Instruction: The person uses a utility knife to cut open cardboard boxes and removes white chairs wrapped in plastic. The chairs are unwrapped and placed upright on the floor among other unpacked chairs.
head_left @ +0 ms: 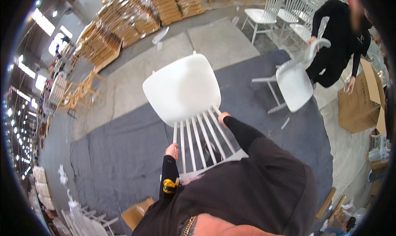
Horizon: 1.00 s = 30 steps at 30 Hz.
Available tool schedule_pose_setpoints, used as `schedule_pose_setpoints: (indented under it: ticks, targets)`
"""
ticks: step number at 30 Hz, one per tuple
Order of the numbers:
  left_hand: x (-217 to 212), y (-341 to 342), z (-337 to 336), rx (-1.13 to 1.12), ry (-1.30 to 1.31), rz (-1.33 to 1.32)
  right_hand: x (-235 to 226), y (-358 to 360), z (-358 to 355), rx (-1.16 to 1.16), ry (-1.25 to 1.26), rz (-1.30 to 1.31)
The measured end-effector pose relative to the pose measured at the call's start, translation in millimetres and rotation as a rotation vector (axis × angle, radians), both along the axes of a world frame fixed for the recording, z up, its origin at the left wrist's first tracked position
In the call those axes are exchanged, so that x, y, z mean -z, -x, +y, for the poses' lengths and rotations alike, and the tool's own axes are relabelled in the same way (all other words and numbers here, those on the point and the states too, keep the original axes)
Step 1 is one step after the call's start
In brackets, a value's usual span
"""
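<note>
I hold a white spindle-back chair (183, 89) out in front of my chest, its seat tipped away from me and its row of slim white spindles (198, 139) running back toward my body. My left hand (172, 151) is at the outermost spindle on the left side of the chair back, fingers curled in around it; how tightly they close I cannot tell, as the hand is small here. My right hand (223, 118) sits at the right edge of the chair, where the spindles meet the seat, fingers wrapped on the post there. A yellow-and-black gadget (169, 186) is strapped at my left sleeve, below the chair back. Under the chair lies a dark blue-grey mat (123, 153) spread over a pale concrete floor (214, 42). Beyond the chair, to its right, another person in black (340, 38) bends over a second white chair (293, 81), one hand on its curved top rail. A brown cardboard box (359, 106) stands just right of that second chair. Far beyond my chair, stacks of wrapped wooden parts (132, 17) line the floor.
</note>
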State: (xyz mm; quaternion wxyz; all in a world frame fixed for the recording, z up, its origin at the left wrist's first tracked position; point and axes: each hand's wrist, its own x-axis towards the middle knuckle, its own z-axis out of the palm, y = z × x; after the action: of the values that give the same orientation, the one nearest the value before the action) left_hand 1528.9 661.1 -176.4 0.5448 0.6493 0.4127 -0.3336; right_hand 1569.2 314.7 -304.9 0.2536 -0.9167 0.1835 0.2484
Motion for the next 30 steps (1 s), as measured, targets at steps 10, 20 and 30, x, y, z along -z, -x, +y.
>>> schedule_pose_setpoints:
  ticks: [10,20,30]
  targets:
    - [15.0,-296.5,-85.5,0.22,-0.078,0.128,-11.7,-222.6,-80.6,-0.481,0.152,0.2]
    - [34.9,-565.1,-280.9,0.343,-0.077,0.268,16.6,-450.8,-265.3,-0.054,-0.039,0.4]
    - [64.3,-772.1,-435.3,0.541,-0.006,0.208,38.1,-645.9,-422.4,0.53,-0.268,0.371]
